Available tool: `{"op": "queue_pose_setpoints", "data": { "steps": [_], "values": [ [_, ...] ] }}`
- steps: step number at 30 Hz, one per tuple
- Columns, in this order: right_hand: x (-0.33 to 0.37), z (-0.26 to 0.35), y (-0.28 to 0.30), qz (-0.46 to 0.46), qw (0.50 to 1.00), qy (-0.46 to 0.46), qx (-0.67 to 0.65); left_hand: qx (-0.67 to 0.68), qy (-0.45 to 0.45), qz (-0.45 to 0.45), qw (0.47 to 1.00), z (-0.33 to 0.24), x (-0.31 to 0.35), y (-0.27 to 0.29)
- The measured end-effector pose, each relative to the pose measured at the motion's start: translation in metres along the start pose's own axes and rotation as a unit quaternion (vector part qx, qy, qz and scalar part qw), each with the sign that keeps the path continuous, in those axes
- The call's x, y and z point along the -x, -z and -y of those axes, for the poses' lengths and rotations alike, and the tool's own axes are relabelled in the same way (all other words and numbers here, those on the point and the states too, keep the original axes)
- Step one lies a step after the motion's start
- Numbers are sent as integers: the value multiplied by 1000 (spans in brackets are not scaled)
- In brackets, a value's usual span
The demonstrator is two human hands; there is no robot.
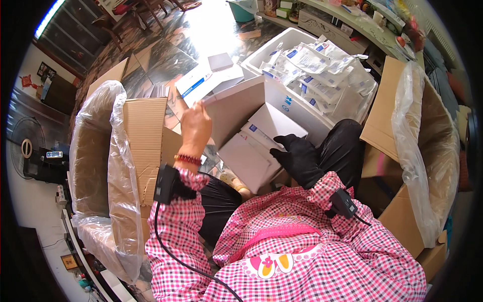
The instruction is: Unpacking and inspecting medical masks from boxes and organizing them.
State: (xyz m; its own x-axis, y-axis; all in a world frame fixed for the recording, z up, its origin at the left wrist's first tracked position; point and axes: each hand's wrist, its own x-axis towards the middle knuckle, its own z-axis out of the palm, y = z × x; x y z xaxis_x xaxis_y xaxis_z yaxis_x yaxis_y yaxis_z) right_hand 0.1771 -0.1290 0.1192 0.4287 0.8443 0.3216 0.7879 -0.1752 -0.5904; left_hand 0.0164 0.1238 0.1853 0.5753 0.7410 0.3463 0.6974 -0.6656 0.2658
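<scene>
An open white carton (232,111) stands between my knees, with its far wall raised. My left hand (196,123), bare and with a red bead bracelet at its wrist, is closed with its fingertips at the carton's upper left corner. Inside lie flat white boxes (244,157), one with a small blue label. My right hand (300,160), in a black glove, reaches over the right side of the carton. Its fingers are apart, and the tips lie on the flat white boxes. A white box with a blue stripe (197,86) lies just beyond my left hand.
A white foam bin (314,113) full of white packets (307,58) stands at the far right. Plastic-lined cardboard boxes stand on my left (126,166) and right (410,151). A grey box (220,61) lies on the tiled floor, and a fan (26,146) stands far left.
</scene>
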Motion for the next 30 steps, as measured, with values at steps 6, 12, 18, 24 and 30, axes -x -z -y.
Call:
{"op": "queue_pose_setpoints", "data": {
  "steps": [6,12,18,24,30],
  "values": [
    [-6,-45,-33,-48,996,-80,11,118,45,38,991,-33,87,45],
    [-37,-79,-41,56,991,39,117,212,176,159,948,-36,135,64],
    [-34,-27,-71,-37,990,105,90,682,346,348,542,-15,123,31],
    [-10,3,-106,202,970,101,86,727,360,280,514,-24,142,0],
    [-11,18,-90,178,973,64,135,299,201,22,932,-3,139,12]
  ]
}}
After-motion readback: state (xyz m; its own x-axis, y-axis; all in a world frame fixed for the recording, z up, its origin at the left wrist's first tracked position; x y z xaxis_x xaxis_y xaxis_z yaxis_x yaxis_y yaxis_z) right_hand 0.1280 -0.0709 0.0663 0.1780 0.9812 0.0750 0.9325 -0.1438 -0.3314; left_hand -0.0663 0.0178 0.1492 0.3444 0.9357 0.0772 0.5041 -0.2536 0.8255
